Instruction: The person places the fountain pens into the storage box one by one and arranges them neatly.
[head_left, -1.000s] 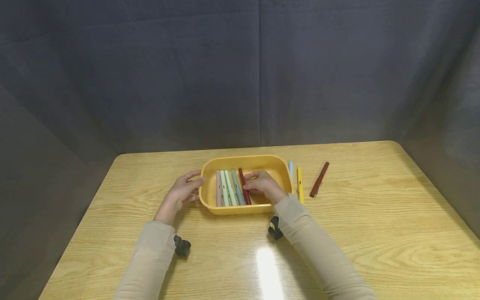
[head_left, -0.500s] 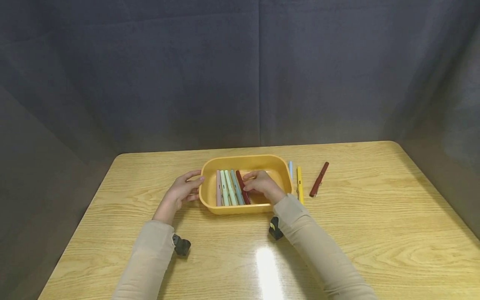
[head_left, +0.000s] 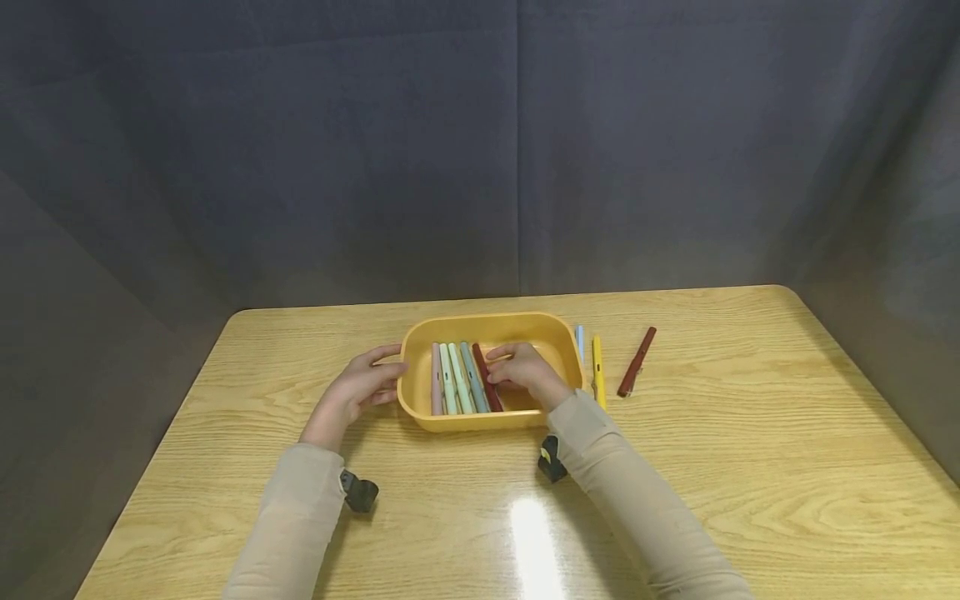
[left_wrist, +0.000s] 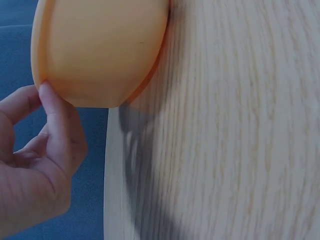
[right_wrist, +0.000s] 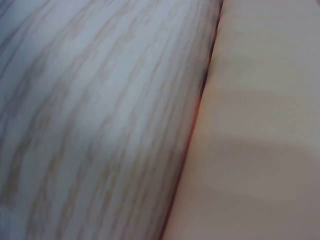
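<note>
A yellow tray (head_left: 487,422) with rounded corners stands on the wooden table. Inside it, pens lie side by side: a pink pen (head_left: 437,379), two pale green pens, a grey-blue pen (head_left: 473,377) and a dark red pen (head_left: 486,375). My left hand (head_left: 357,387) holds the tray's left end, its fingertips pinching the rim (left_wrist: 42,60) in the left wrist view. My right hand (head_left: 522,368) reaches into the tray, fingertips at the right side of the dark red pen; whether they pinch it I cannot tell. In the right wrist view only sleeve and table show.
Right of the tray lie a light blue pen (head_left: 580,342), partly hidden by it, a yellow pen (head_left: 598,371) and another dark red pen (head_left: 637,362). Small dark cameras (head_left: 360,492) hang under both wrists. A dark curtain (head_left: 375,167) rises behind the table.
The dark red pen in the tray has shifted slightly left with my right hand, nearer the grey-blue pen. My left hand still holds the tray's end.
</note>
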